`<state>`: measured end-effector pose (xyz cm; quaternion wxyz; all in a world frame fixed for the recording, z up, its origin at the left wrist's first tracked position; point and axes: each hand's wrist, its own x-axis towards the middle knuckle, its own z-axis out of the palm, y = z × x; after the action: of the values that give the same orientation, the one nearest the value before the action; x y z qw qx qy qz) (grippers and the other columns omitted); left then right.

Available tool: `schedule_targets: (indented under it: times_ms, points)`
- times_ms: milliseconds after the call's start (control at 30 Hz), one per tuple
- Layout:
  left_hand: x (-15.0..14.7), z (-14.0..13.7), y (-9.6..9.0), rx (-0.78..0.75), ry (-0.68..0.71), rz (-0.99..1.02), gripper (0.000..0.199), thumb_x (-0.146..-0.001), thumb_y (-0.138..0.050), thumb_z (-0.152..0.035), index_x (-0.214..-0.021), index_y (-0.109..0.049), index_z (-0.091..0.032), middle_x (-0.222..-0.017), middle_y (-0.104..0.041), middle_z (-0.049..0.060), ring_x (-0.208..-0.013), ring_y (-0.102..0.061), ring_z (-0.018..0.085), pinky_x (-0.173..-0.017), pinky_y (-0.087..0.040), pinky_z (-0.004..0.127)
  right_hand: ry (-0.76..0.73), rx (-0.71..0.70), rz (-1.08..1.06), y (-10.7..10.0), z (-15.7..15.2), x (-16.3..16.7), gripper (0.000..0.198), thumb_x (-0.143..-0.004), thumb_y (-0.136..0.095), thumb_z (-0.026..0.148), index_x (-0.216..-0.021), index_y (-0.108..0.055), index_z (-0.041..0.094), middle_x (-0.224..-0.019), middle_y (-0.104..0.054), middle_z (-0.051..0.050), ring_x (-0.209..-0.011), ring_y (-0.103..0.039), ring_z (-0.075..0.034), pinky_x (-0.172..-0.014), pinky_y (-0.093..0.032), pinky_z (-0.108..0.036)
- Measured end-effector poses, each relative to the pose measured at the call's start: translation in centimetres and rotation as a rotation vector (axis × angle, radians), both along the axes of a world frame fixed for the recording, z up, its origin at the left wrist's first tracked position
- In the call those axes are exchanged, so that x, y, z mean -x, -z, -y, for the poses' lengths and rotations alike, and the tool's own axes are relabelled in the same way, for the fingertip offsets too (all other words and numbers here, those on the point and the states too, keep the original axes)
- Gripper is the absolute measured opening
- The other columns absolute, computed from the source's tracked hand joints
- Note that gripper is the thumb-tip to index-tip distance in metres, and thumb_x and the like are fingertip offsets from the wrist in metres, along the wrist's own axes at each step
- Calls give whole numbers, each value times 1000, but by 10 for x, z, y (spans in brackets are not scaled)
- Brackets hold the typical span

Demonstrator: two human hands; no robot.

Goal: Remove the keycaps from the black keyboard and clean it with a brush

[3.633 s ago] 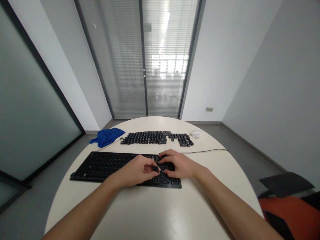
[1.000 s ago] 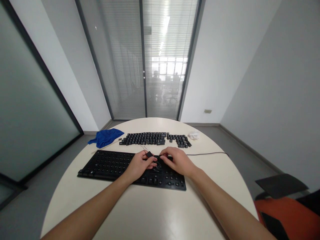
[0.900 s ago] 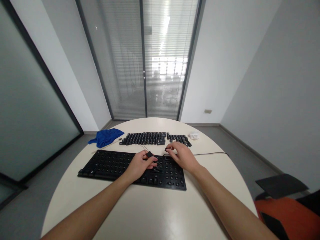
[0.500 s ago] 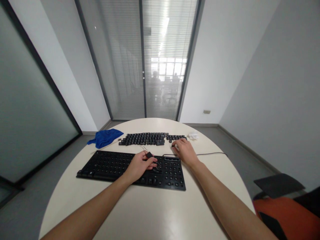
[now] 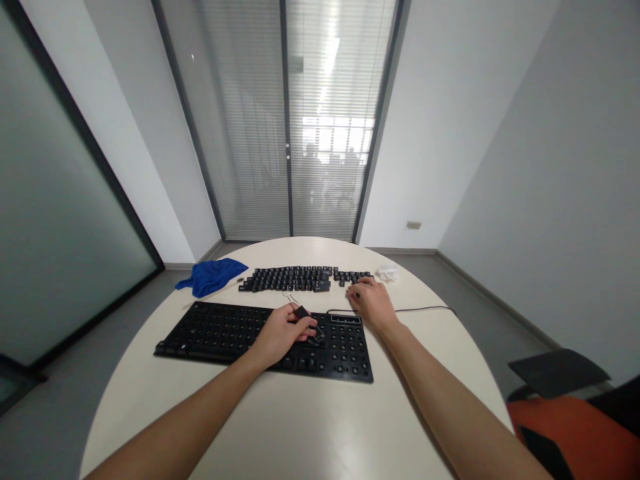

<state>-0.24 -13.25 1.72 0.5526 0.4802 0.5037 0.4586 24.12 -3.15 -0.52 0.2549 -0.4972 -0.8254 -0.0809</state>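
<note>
My left hand (image 5: pixel 285 333) is closed around a wire keycap puller (image 5: pixel 301 311). Its black grip shows between my fingers, and thin wire loops stick out beyond them. Below that hand lies a black keyboard (image 5: pixel 220 330), stripped of its keycaps so the bare switch posts show. My right hand (image 5: pixel 373 302) is at the right end of the loose keycaps. Its fingertips are pinched together over a small dark keycap (image 5: pixel 357 295), partly hidden by the fingers. Loose black keycaps (image 5: pixel 290 278) lie in rows behind the keyboard, with a smaller group (image 5: pixel 350 275) to their right.
A blue cloth (image 5: pixel 210 277) and a thin-handled brush (image 5: pixel 225 288) lie at the left. Crumpled white tissue (image 5: pixel 387 273) sits behind my right hand. The keyboard's cable (image 5: pixel 425 308) runs off the round table's (image 5: pixel 280 427) right edge. An orange chair (image 5: pixel 575 433) stands at the right.
My right hand has shifted slightly to the right at the keycap group, and its fingers have turned a little. My left hand stays over the keyboard with the puller.
</note>
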Motion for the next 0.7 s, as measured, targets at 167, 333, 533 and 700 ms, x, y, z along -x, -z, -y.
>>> schedule_targets:
  times_ms: [167,333,533,700]
  points:
    - [0,1,0,-4,13,5,28,-76,-79,-31,-88,-61,-12,-91,-76,12,-71,-75,17,-59,-56,19,3,-31,-22,2,-2,1,17,-87,-61,19,-78,-74,23,-89,-75,-4,-107,-57,-25,-84,-38,-34]
    - [-1,2,-4,5,4,20,30,-73,-82,-30,-86,-62,-12,-88,-76,12,-70,-74,17,-58,-55,20,37,-34,-3,0,0,2,20,-88,-60,20,-75,-74,22,-86,-75,-6,-106,-57,-25,-83,-40,-34]
    - [-1,5,-5,-18,14,8,28,-74,-80,-29,-86,-61,-12,-89,-76,12,-71,-74,17,-59,-54,19,49,-33,-7,-3,0,2,20,-88,-59,20,-75,-74,21,-85,-75,-6,-105,-57,-25,-84,-41,-34]
    - [-1,6,-5,-68,45,-26,28,-75,-78,-30,-89,-62,-12,-90,-76,12,-72,-74,17,-60,-54,22,52,-32,-8,0,-2,1,20,-89,-57,18,-76,-72,21,-88,-75,-6,-106,-58,-25,-83,-41,-34]
